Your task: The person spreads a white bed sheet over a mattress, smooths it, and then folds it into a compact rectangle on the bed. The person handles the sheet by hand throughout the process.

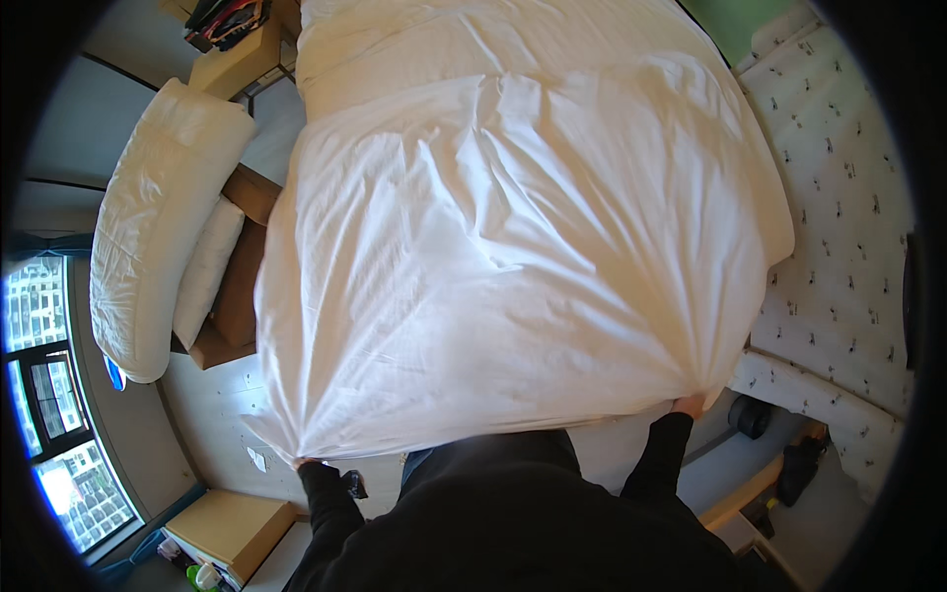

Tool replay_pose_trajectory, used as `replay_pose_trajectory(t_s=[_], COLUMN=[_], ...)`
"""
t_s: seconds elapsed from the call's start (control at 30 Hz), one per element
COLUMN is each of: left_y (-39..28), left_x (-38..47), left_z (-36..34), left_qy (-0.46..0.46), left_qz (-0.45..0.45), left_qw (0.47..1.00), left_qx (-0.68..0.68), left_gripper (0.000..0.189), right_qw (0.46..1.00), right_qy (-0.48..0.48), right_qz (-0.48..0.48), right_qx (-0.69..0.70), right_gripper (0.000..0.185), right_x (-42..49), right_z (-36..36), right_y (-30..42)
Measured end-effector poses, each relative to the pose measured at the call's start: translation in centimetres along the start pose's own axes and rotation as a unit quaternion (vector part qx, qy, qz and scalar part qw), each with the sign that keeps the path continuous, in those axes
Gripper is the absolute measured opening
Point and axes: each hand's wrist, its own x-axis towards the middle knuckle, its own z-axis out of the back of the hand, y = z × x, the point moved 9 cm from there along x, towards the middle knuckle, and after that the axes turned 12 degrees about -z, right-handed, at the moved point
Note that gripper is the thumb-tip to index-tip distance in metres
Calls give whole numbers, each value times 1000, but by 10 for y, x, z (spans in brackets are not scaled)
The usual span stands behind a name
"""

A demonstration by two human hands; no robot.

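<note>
A large white bed sheet or cover (444, 311) lies over the bed, wrinkled across its middle. Its near left corner is gathered in my left hand (302, 463), mostly hidden by cloth and the dark sleeve. At the near right, my right hand (690, 405) grips the other corner, and folds fan out from both grips. The near edge of the cloth runs between my hands, close in front of my body. Farther away, a second stretch of white bedding (392, 52) covers the far part of the bed.
Left of the bed, a rolled white quilt (163, 237) and a white pillow (211, 270) rest on a brown armchair (240, 296). A wooden cabinet (229, 525) stands near left. Patterned white cloth (828, 207) hangs at right, above black shoes (799, 466). A window (59, 399) is far left.
</note>
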Motion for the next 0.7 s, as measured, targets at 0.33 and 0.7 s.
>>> replay_pose_trajectory(t_s=[0.33, 0.7], left_y=[33, -412], left_x=[5, -159], left_z=[-305, -442], left_qy=[470, 436], left_qz=[10, -240], left_qw=[880, 818], left_qx=[-64, -287], left_gripper=[36, 56], right_qw=[925, 766], right_qy=[76, -182], right_qz=[336, 452], right_qx=[-158, 418], right_gripper=[50, 50], right_x=[109, 58], right_z=[-84, 348], right_y=[215, 410])
